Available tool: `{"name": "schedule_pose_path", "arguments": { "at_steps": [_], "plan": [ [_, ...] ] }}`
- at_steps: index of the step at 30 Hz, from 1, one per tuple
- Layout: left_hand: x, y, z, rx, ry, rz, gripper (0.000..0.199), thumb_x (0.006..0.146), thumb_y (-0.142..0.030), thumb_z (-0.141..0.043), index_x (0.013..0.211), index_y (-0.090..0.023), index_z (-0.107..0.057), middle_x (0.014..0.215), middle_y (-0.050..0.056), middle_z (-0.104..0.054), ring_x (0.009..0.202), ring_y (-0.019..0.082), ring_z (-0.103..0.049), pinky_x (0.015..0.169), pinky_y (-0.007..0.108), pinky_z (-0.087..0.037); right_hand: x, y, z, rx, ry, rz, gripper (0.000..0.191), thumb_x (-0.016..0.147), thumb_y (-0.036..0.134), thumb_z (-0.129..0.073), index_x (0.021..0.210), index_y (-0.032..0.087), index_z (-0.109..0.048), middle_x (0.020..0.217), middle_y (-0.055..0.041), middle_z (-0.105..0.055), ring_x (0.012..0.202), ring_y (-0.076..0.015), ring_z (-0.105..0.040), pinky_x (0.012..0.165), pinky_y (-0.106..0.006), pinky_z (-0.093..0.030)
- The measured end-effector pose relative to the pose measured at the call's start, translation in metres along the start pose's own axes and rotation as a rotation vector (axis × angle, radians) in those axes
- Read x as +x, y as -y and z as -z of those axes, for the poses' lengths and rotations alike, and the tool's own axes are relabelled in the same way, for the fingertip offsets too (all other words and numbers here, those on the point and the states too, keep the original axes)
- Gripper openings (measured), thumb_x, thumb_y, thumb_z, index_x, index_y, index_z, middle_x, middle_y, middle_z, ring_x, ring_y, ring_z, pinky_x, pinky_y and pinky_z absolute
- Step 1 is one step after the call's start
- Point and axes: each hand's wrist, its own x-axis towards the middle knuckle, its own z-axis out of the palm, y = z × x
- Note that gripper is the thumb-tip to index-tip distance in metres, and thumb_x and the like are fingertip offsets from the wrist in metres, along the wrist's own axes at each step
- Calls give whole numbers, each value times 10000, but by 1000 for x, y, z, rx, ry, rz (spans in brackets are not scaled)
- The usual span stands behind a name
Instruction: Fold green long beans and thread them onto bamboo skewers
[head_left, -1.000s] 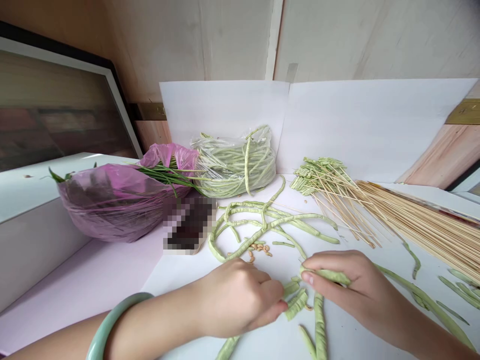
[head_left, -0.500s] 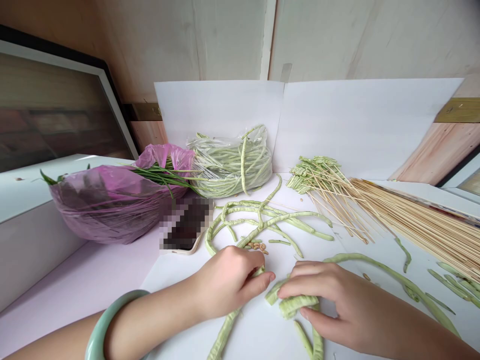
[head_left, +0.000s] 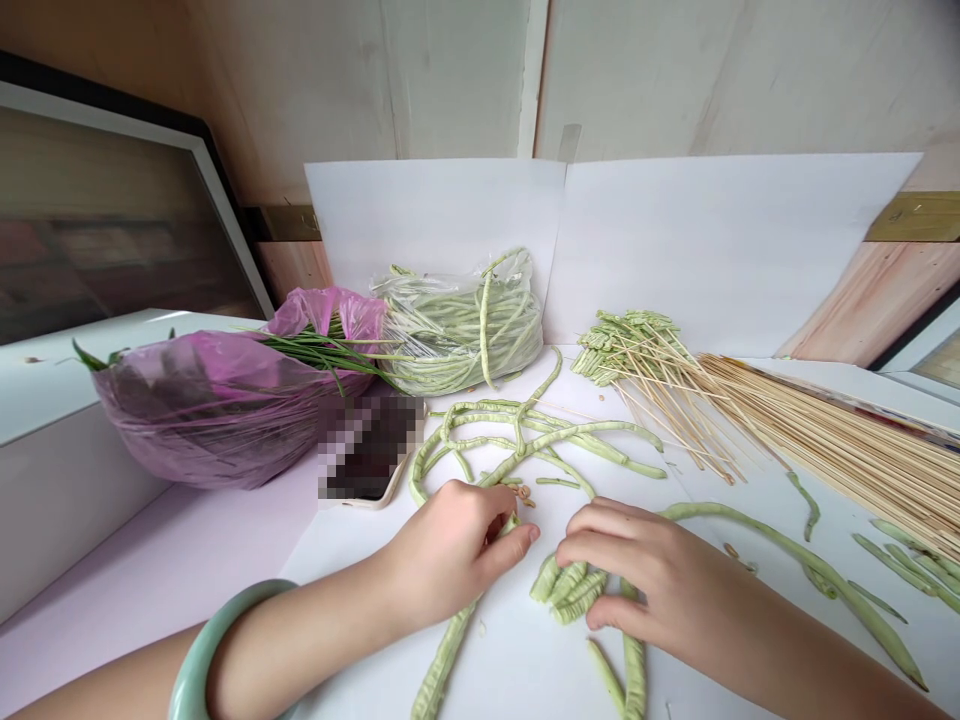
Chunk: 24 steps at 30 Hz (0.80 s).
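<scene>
My left hand (head_left: pixel 469 545) is closed around a long green bean (head_left: pixel 444 665), whose cut end shows between thumb and fingers. Short bean pieces (head_left: pixel 577 592) lie side by side on the white paper. Over their right end is my right hand (head_left: pixel 637 570), thumb and fingers apart, with its fingertips close to the pieces; contact is hard to tell. Another bean length (head_left: pixel 634 675) runs below that hand. Behind both hands, long beans (head_left: pixel 536 425) lie in loose loops beside a few small brown seeds (head_left: pixel 523 492).
At the back left are a purple bag of greens (head_left: pixel 225 410), a phone (head_left: pixel 375 450) and a clear bag of beans (head_left: pixel 457 330). Skewered bean bundles (head_left: pixel 630 345) stand back right, near loose wooden skewers (head_left: pixel 825 430). Bean scraps (head_left: pixel 907 565) lie far right.
My right hand has loosened from a bean piece, which now lies beside the others. My left hand has shifted slightly left and up, still holding its bean.
</scene>
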Motion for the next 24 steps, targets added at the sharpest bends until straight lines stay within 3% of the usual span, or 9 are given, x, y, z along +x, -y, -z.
{"name": "schedule_pose_path", "arguments": {
  "at_steps": [5,8,15,18,24],
  "plan": [
    [1,-1,-1,10,-29,27,295,880,-342,-490,640,-184,-422,533,-61,-385,501,90,-333,484,217,-248,1,2,-12,-119,-87,134,209,809,-19,-585,781,187,-579,786,20,-576,721,-138,-587,629,-245,-469],
    [2,-3,0,-17,-75,42,320,872,-351,-513,621,-182,-410,515,-67,-360,493,88,-317,485,223,-236,2,4,-18,-63,-156,156,206,834,-15,-550,795,187,-572,767,23,-582,703,-126,-594,613,-229,-469],
    [2,-5,0,-241,-141,25,278,859,-418,-568,750,-162,-555,560,-58,-428,513,89,-358,489,213,-277,3,8,-19,114,-209,97,188,852,38,-522,799,212,-571,764,31,-589,698,-115,-595,630,-212,-457],
    [1,-4,-2,-351,-169,-3,297,844,-448,-592,785,-158,-566,590,-44,-454,541,97,-387,504,214,-308,3,10,-18,185,-258,28,142,847,84,-533,799,213,-569,766,24,-605,677,-120,-588,617,-222,-453],
    [-1,-3,-3,-441,-275,-33,245,866,-402,-578,817,-163,-560,588,-43,-453,530,93,-394,496,208,-312,5,16,-20,368,-237,-60,38,843,212,-587,805,210,-589,760,5,-626,731,-149,-600,658,-244,-470]
  ]
}}
